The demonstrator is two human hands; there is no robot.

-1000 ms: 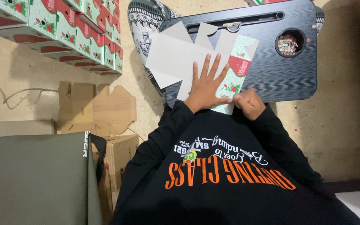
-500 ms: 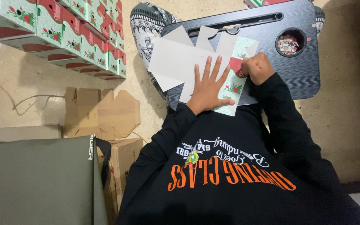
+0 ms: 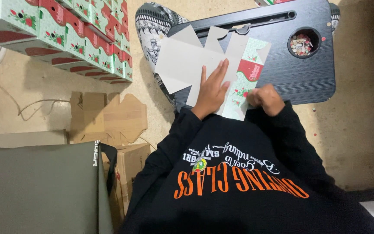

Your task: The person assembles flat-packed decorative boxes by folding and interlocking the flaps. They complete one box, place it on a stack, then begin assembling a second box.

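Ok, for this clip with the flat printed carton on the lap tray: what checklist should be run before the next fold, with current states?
1. Left hand flat on the carton blank, pinning it: ok.
2. Right hand at the blank's near printed edge: ok; exact grip cannot tell, the fingers are curled.
3. Blank fully on the black lap tray: not ok, its left flaps overhang the tray edge.
4. Tray surface around the blank free of clutter: ok; scraps sit only in the round cup recess.
5. Crease lines aligned: cannot tell.
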